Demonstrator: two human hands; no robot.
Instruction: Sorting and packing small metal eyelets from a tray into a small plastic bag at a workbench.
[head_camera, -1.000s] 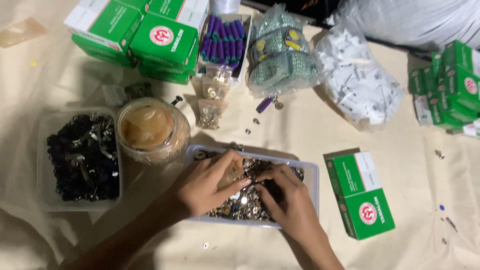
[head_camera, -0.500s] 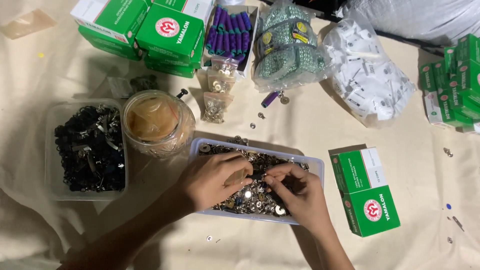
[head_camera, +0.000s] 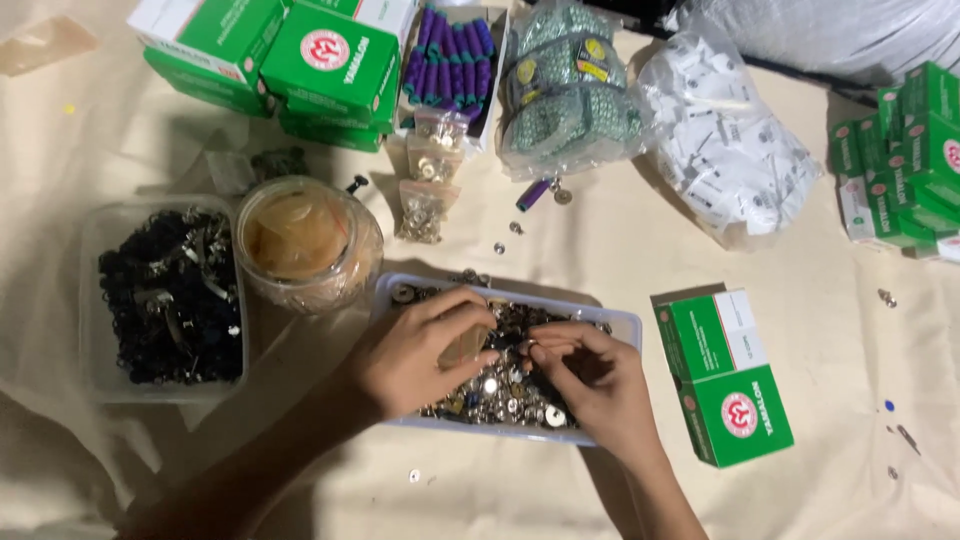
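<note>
While both hands work over the clear tray (head_camera: 628, 330) of small metal fasteners (head_camera: 500, 385) in the middle of the bench (head_camera: 620, 250), the left hand (head_camera: 420, 350) curls loosely, fingers bent around a pale object that cannot be made out. The right hand (head_camera: 590, 385) pinches its fingertips together on a tiny fastener. A round plastic jar (head_camera: 305, 240) stands just beside the tray.

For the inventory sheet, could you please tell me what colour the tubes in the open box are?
The tubes are purple, seen in the head view.
</note>
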